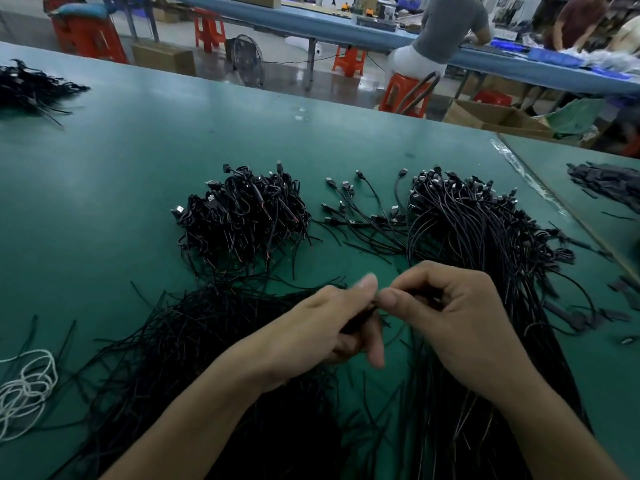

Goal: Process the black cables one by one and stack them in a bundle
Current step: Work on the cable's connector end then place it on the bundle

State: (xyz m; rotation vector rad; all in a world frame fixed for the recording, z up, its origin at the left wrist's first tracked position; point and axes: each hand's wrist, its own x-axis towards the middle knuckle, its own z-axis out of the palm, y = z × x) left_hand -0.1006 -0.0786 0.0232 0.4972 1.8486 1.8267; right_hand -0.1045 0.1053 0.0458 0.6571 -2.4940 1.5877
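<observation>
My left hand (325, 327) and my right hand (457, 317) meet above the green table (104, 174), thumbs nearly touching. Both pinch one thin black cable (360, 318), which runs between their fingertips. A tangled bundle of black cables (242, 213) with USB plugs lies beyond the left hand. To the right, a long pile of straight black cables (474, 223) runs from the plugs at the far end down under my right forearm. A loose heap of black cable pieces (166, 358) spreads under my left forearm.
A few single cables (360, 209) lie between the two piles. White cord (24, 386) is coiled at the left edge. Another black cable heap (31, 88) sits far left. Black scraps (606, 185) lie at the right. People sit at a blue bench (346, 26) behind.
</observation>
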